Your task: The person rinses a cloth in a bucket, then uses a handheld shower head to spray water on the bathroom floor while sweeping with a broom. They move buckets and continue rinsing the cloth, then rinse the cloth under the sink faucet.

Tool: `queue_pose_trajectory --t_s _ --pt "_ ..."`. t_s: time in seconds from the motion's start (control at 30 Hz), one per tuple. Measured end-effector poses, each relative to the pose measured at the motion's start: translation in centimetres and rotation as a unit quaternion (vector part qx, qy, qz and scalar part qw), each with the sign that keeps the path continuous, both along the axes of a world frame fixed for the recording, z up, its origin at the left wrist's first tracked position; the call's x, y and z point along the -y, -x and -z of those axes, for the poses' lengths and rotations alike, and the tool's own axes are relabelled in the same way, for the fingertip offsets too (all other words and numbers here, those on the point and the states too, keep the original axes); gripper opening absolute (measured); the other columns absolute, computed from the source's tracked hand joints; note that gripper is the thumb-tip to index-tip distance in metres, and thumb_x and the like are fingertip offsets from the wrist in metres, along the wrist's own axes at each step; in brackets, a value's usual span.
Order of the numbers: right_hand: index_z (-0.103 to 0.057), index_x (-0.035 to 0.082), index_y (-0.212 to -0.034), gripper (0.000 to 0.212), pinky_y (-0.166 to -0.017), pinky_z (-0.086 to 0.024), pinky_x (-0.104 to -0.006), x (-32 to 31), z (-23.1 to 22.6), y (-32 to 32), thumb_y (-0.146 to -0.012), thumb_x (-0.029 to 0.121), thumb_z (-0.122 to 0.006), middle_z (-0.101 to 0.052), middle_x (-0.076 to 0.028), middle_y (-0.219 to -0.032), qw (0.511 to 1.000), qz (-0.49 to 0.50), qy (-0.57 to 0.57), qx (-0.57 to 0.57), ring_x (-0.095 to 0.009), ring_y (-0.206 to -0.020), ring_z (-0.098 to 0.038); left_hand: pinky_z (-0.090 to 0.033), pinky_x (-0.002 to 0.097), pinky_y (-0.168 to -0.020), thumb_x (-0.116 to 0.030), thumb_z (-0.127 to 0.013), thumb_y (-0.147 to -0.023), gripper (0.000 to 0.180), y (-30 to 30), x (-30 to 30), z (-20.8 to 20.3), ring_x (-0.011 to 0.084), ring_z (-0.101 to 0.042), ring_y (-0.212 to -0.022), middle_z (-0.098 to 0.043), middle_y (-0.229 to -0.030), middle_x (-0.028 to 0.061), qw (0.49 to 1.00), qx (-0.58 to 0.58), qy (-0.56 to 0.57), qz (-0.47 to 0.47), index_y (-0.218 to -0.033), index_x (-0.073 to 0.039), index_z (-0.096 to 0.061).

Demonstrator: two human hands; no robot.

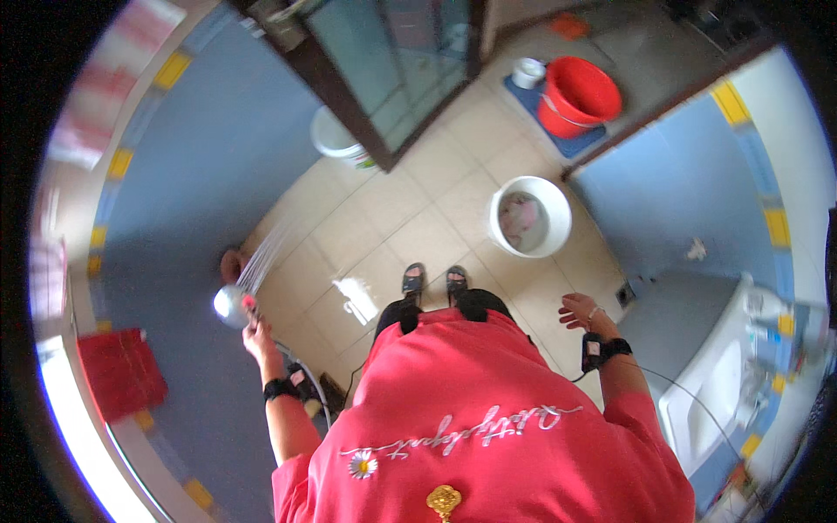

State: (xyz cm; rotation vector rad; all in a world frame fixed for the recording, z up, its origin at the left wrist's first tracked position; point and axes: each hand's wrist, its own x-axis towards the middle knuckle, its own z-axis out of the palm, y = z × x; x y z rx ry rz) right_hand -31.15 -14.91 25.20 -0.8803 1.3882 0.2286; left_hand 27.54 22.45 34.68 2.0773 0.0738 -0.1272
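Observation:
My left hand point(258, 334) grips the handle of a chrome shower head point(231, 306), held out at my left side. Water sprays from the shower head up and away toward the blue wall and the tiled floor. My right hand point(579, 310) hangs free at my right side, fingers loosely apart, holding nothing. Both wrists wear black straps. A white basin point(531, 216) with pinkish cloth soaking in it stands on the floor ahead of my feet, right of centre.
A red bucket point(579, 96) and a small white cup point(527, 72) sit on a blue mat beyond the doorway. A white bucket point(334, 139) stands behind the open glass door point(392, 61). A white washbasin point(724, 383) is at my right, a red towel point(120, 373) at my left.

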Motion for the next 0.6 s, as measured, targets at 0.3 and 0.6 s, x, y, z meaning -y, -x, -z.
queue_pose_trajectory --t_s 0.3,0.6 --pt "-0.047 0.009 -0.116 0.036 -0.055 -0.049 -0.032 7.6 0.6 -13.8 -0.086 0.029 -0.051 -0.059 -0.01 -0.095 0.985 -0.156 0.067 0.024 -0.021 -0.071 -0.061 -0.037 0.0198 -0.058 -0.012 -0.063 -0.078 0.016 0.3 -1.2 2.4 0.0058 -0.042 -0.059 -0.049 -0.067 -0.0017 0.997 0.028 0.07 -0.024 -0.076 -0.003 -0.05" --pt "-0.046 0.005 -0.118 0.037 -0.06 -0.048 -0.0288 9.7 -1.0 -28.2 -0.088 0.026 -0.049 -0.06 -0.01 -0.099 0.946 -0.309 0.082 0.048 -0.018 -0.077 -0.06 -0.036 0.0185 -0.059 -0.006 -0.06 -0.079 0.015 0.5 -2.6 3.9 0.0046 -0.041 -0.061 -0.047 -0.068 -0.0042 0.992 0.001 0.105 -0.069 -0.073 -0.007 -0.046"
